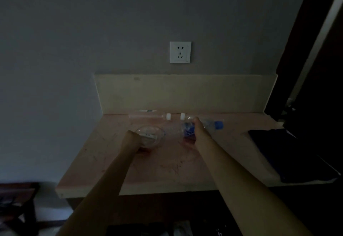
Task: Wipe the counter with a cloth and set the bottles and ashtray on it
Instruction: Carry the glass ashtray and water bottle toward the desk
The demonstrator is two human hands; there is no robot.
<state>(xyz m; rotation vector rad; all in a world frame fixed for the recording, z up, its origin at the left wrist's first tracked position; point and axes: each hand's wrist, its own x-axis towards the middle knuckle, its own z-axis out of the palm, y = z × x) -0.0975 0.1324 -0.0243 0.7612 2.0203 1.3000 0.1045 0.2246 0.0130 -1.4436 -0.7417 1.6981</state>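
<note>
Two hands out over the table (167, 170), dim light. Left hand (132, 140) curls around the near rim of the clear glass ashtray (150, 135), which sits on the table; fingers mostly hidden. Right hand (197, 127) grips a clear bottle with blue label (188, 130), blue cap (219, 125) pointing right. Another clear bottle (148, 116) lies on its side along the backsplash, white cap (168, 116). Second white cap (182, 116) just beside it. Dark cloth (289, 154) at right edge. Wall socket (180, 52) above.
</note>
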